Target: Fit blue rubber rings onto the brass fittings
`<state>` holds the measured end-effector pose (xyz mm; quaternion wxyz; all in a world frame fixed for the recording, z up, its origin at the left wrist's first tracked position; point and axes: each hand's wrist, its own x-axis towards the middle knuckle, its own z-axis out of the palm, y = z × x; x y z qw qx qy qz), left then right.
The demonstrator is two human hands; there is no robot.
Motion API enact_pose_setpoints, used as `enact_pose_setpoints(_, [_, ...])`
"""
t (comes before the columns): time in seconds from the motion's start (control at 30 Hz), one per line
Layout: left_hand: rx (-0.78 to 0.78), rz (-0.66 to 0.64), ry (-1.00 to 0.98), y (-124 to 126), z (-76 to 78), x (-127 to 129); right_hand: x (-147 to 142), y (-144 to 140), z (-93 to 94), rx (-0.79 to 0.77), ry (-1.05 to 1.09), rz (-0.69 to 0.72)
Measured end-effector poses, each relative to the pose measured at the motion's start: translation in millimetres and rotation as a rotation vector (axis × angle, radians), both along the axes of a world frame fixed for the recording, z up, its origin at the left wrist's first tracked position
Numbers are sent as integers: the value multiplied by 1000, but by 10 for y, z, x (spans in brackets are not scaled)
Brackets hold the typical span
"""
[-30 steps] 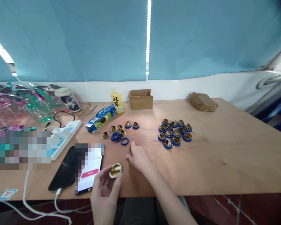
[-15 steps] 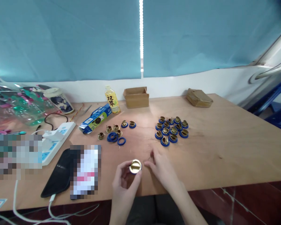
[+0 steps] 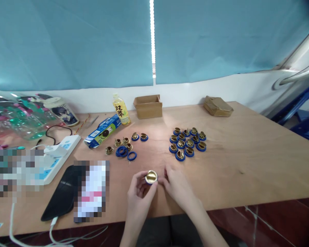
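Observation:
My left hand (image 3: 140, 192) grips a round gold-coloured metal fitting (image 3: 151, 177) between thumb and fingers. A blue ring shows around its lower rim, and its dished face is turned up. Close on its right, my right hand (image 3: 176, 185) has curled fingers, with the thumb tip at the fitting's edge. Whether those fingertips pinch anything is too small to tell. Several like fittings with blue rings (image 3: 189, 152) stand grouped beyond my right hand. To the left are several fittings without rings (image 3: 109, 150), loose blue rings (image 3: 132, 156), and two ringed fittings (image 3: 144, 137).
A blue carton (image 3: 103, 132) and a yellow drink bottle (image 3: 122, 111) stand behind the loose parts. Further back are an open cardboard box (image 3: 148, 109) and a closed one (image 3: 218, 106). On the left lie a black phone (image 3: 63, 192), a power strip (image 3: 64, 154) and clear plastic bottles (image 3: 25, 116).
The fitting in my left hand has moved slightly up and right. My right thumb, apart from it before, is now at its edge. The view has shifted a little.

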<state>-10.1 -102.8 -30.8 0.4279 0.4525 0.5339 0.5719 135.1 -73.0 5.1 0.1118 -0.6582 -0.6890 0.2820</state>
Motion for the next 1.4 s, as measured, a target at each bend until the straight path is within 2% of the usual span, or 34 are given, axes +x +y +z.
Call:
enact_pose_setpoints(0.23, [3, -35, 50, -26, 66, -3, 163, 38, -92, 93, 198, 118])
enact_pose_setpoints(0.3, [24, -25, 103, -36, 70, 15, 206, 28, -122, 38, 394, 85])
enact_pose_setpoints(0.43, [74, 0, 162, -53, 38, 49, 259, -53, -173, -201, 964, -79])
enact_pose_setpoints(0.5, [100, -23, 163, -66, 19, 70, 261, -116, -187, -246, 1191, -113])
enact_pose_setpoints(0.6, [153, -32, 198, -99, 3, 103, 235, -207, -200, -327, 1455, -147])
enact_pose_setpoints(0.7, [221, 20, 329, -145, -9, 120, 208, -264, -211, -405, 1621, -179])
enact_pose_setpoints(0.83, [322, 39, 451, -191, -31, 110, 214, -277, -222, -475, 1684, -198])
enact_pose_setpoints(1.1, [352, -36, 421, -198, -38, 84, 193, -237, -146, -557, 1660, -216])
enact_pose_setpoints(1.23, [381, -54, 469, -214, -2, 78, 180, -240, -146, -503, 1560, -224])
enact_pose_setpoints(1.4, [464, -92, 507, -238, 75, 61, 213, -263, -154, -402, 1377, -146])
